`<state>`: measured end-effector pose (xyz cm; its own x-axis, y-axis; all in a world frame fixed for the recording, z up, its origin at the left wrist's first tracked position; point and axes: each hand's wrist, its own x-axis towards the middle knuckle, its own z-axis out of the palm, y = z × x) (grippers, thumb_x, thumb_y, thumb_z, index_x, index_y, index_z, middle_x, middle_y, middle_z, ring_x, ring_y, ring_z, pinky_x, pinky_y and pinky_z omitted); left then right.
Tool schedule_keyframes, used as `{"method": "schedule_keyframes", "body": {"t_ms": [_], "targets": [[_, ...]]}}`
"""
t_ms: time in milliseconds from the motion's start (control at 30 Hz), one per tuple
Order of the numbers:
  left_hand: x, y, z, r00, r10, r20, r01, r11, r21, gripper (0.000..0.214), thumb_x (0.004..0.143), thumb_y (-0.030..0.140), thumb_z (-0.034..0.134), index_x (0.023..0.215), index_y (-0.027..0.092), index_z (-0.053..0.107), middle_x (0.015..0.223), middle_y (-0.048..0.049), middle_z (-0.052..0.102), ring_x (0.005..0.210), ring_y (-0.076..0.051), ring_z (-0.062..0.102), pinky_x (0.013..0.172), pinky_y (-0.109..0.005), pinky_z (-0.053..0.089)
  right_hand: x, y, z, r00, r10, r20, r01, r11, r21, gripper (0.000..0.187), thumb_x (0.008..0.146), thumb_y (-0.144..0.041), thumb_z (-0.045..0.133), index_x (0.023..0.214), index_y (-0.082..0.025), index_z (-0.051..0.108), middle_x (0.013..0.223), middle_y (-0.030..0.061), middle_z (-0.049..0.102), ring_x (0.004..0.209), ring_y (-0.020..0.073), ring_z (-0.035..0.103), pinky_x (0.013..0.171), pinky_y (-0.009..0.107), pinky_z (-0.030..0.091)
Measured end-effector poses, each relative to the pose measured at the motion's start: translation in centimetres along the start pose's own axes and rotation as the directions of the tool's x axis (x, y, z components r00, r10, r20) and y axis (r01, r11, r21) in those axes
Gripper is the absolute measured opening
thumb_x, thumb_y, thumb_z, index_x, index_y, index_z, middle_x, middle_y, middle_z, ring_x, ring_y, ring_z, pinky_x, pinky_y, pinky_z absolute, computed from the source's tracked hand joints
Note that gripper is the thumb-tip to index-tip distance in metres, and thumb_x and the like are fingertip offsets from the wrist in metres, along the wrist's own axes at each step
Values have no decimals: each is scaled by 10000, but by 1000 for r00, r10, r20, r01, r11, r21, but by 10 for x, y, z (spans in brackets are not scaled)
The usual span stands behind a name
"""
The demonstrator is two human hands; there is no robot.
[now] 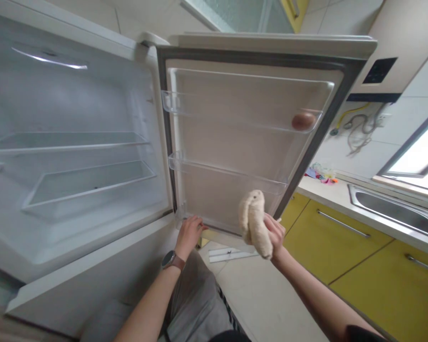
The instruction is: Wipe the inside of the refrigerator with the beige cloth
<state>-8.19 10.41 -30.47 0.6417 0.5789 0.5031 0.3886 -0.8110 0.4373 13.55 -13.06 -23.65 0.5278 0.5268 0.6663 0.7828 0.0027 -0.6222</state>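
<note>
My left hand (188,234), with a watch on its wrist, grips the bottom edge of the open fridge door (235,142), fingers curled over it. My right hand (275,232) holds a bunched beige cloth (254,221) against the lower part of the door, just under the lower door shelf (228,173). A brown egg (303,120) lies at the right end of the upper door shelf (242,111).
The fridge interior (71,142) at left has bare glass shelves. Yellow cabinets (342,242) run along the right under a counter with a steel sink (392,211) and colourful items (321,173). A white strip (231,255) lies on the tiled floor.
</note>
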Motion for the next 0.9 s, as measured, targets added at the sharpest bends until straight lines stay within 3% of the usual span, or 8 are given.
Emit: {"method": "schedule_keyframes", "body": {"t_ms": [67, 133, 267, 400, 467, 667, 733, 900], "targets": [[-1, -2, 1, 1000, 4, -9, -4, 1000, 4, 148, 960, 171, 645, 822, 194, 691, 922, -66, 662, 953, -255, 611, 854, -355, 450, 22, -6, 17, 966, -195, 169, 219, 966, -140, 179, 923, -364, 641, 958, -263, 785, 1119, 86, 768, 1200, 281, 644, 1020, 409, 522], [-2, -4, 1, 1000, 4, -11, -4, 1000, 2, 146, 955, 169, 652, 816, 193, 690, 917, -66, 661, 956, -256, 611, 859, -359, 451, 41, -11, 39, 855, -334, 398, 473, 816, -331, 272, 1008, -274, 541, 1179, -280, 752, 1337, 92, 702, 1268, 276, 580, 1032, 410, 478], [-3, -5, 1, 1000, 8, -1, -8, 1000, -18, 123, 941, 179, 674, 823, 198, 701, 938, -64, 666, 998, -253, 615, 897, -363, 452, 55, -7, 89, 625, -310, 717, 740, 529, -416, 288, 1043, -248, 512, 1265, -269, 695, 1370, 106, 664, 1186, 269, 553, 956, 396, 438], [-3, -5, 2, 1000, 12, -6, -12, 1000, -21, 126, 943, 179, 666, 822, 199, 697, 934, -63, 666, 990, -255, 615, 886, -364, 455, 59, -1, 115, 409, -273, 871, 849, 464, -253, 246, 1045, -254, 528, 1205, -260, 714, 1238, 88, 693, 1139, 257, 545, 912, 375, 412], [-3, -5, 4, 1000, 7, -19, -7, 1000, -4, 112, 940, 164, 659, 839, 199, 694, 940, -68, 663, 994, -261, 612, 880, -367, 457, 72, -7, 112, 412, -284, 866, 853, 454, -257, 260, 1051, -250, 512, 1208, -253, 719, 1194, 97, 697, 1111, 255, 539, 892, 366, 405], [-3, -6, 6, 1000, -19, -13, 19, 1000, -1, 90, 947, 173, 643, 887, 202, 703, 949, -79, 672, 985, -269, 618, 885, -383, 461, 115, -32, 72, 698, -405, 591, 711, 492, -502, 415, 1045, -200, 471, 1399, -308, 660, 1374, 103, 645, 1178, 286, 493, 950, 396, 372], [-3, -5, 4, 1000, -25, -6, 25, 1000, -12, 126, 950, 164, 632, 854, 204, 703, 937, -75, 667, 977, -267, 617, 885, -381, 462, 109, -26, 68, 681, -386, 622, 724, 481, -495, 429, 1051, -196, 450, 1414, -309, 649, 1388, 101, 643, 1163, 284, 505, 933, 394, 377], [-3, -1, 0, 1000, -11, -16, 10, 999, -32, 137, 951, 165, 653, 837, 205, 719, 941, -65, 663, 969, -255, 614, 880, -369, 466, 63, 8, 81, 495, -186, 849, 795, 492, -355, 277, 1020, -199, 545, 1211, -257, 738, 1224, 108, 695, 1106, 269, 559, 863, 361, 420]]}}
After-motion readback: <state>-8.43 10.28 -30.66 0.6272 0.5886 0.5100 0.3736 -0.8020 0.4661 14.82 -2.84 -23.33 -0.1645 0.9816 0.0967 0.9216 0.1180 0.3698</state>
